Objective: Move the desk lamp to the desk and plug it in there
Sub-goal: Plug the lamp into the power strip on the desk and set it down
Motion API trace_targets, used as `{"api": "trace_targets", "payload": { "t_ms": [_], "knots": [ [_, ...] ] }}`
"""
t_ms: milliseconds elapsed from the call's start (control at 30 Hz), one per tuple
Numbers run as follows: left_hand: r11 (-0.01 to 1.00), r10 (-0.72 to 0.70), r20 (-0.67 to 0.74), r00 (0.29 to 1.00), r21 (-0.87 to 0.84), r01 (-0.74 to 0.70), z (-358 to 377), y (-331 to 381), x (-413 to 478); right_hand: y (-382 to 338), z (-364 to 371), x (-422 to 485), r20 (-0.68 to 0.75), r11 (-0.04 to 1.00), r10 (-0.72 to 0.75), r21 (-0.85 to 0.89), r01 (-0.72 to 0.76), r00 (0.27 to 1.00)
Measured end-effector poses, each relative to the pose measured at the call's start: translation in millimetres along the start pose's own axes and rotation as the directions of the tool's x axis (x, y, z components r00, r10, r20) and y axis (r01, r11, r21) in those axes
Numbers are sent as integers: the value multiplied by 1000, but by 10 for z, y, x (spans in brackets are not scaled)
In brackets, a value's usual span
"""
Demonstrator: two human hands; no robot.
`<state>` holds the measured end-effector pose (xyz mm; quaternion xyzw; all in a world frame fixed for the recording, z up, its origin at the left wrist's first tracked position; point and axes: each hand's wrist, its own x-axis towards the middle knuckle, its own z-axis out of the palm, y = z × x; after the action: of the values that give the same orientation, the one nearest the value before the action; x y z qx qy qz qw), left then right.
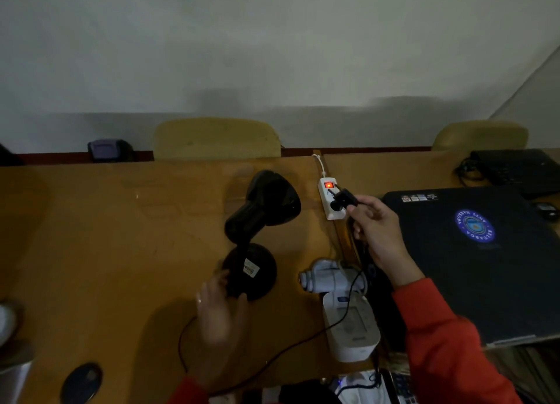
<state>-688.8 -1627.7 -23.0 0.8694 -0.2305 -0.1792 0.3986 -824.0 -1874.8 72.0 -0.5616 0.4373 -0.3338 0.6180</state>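
A black desk lamp [260, 221] stands on the wooden desk [106, 227], its shade pointing toward the far edge. My left hand [221, 309] grips the near rim of its round base [257, 270]. My right hand [378, 233] pinches the lamp's black plug [344, 199], whose prongs hover just over the white power strip [331, 199] with a glowing red switch [328, 185]. The thin black cord [272, 362] trails from the plug, across the desk and behind my left wrist.
A closed black laptop [472, 261] lies right of the strip. A white blood-pressure monitor [351, 328] and its grey cuff [330, 277] sit near the desk's front. Two tan chair backs [216, 139] stand beyond the desk. A dark oval object [81, 382] lies front left.
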Motion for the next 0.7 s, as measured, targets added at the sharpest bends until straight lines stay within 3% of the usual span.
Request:
{"api": "trace_targets", "payload": {
  "t_ms": [100,200,400,533,700],
  "knots": [
    [993,100,-2,995,-60,-100,194,79,-183,-31,-92,106,10,1000,22,5,-22,1000],
    [971,239,82,967,-25,-238,423,243,-196,-42,-208,236,33,999,48,9,-48,998],
    [952,291,303,907,5,-307,872,561,193,24,-433,594,63,990,69,-128,-60,996],
    [939,288,342,894,85,-335,1193,751,601,35,-467,838,70,966,33,-260,-13,997],
    [830,423,361,831,213,-515,1622,833,1094,70,-481,1220,79,906,-34,-419,64,996]
  ]
}}
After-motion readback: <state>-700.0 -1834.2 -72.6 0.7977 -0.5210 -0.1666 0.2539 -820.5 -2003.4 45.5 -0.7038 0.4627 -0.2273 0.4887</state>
